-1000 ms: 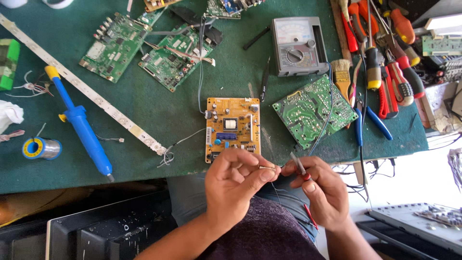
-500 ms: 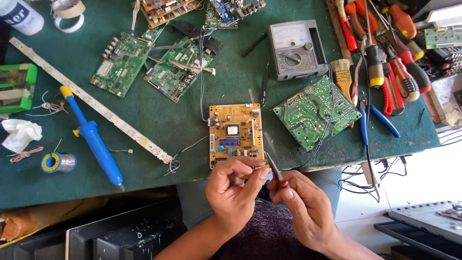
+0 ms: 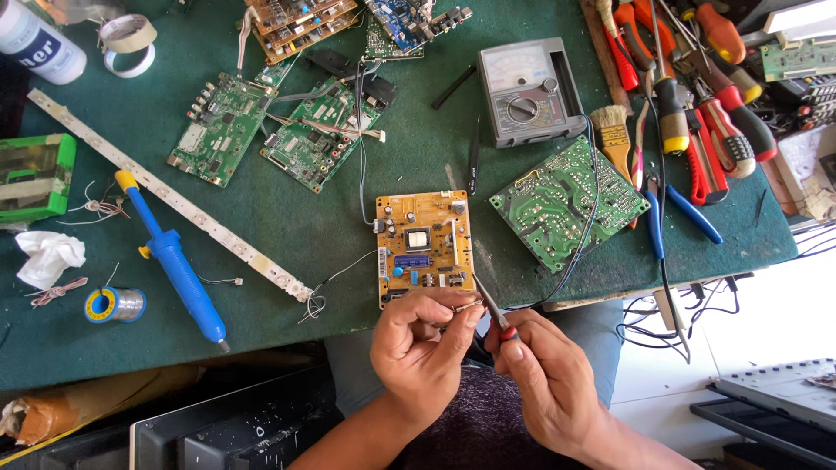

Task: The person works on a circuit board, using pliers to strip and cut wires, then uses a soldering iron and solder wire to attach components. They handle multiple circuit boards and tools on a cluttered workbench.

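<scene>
Orange circuit board (image 3: 425,248) sits at the near edge of the green table (image 3: 287,226), right above both hands. Left hand (image 3: 420,352) is curled, thumb and forefinger pinching a tiny metal part (image 3: 466,306), too small to tell what it is. Right hand (image 3: 544,379) is just beside it, fingers pressed together around a thin tool w/ a red grip (image 3: 493,313); its metal tip points up toward the pinched part and the board's lower right corner. Hands are almost touching, held over the person's lap, just off the table edge.

To the right of the orange board lies a green board (image 3: 566,204), solder side up, w/ a black wire across it. Grey analog multimeter (image 3: 527,91) is behind that. Paintbrush (image 3: 614,139), blue-handled pliers (image 3: 675,218) and a row of red and orange screwdrivers (image 3: 705,96) are at far right. Left side: blue desoldering pump (image 3: 174,261), solder spool (image 3: 113,305), long white LED strip (image 3: 174,200), two more green boards (image 3: 270,130), tape roll (image 3: 129,42).
</scene>
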